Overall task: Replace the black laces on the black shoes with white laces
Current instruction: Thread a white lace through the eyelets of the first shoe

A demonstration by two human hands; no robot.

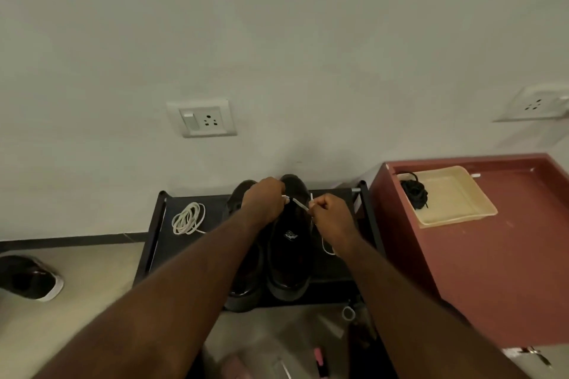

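Shoes [289,255] centre frame on rack [155,234]; spare lace coil [187,218] left of them. Left grip [263,201] and right grip [331,218] each pinch white lace [300,204] over the right-of-frame shoe. Black laces [414,191] in tray [455,203], right. Threading step; next needs the tip aimed into an eyelet.

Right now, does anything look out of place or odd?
Nothing spilled or damaged. One dark shoe with a white sole lies alone on the floor left of the rack, apart from the black shoes on it.
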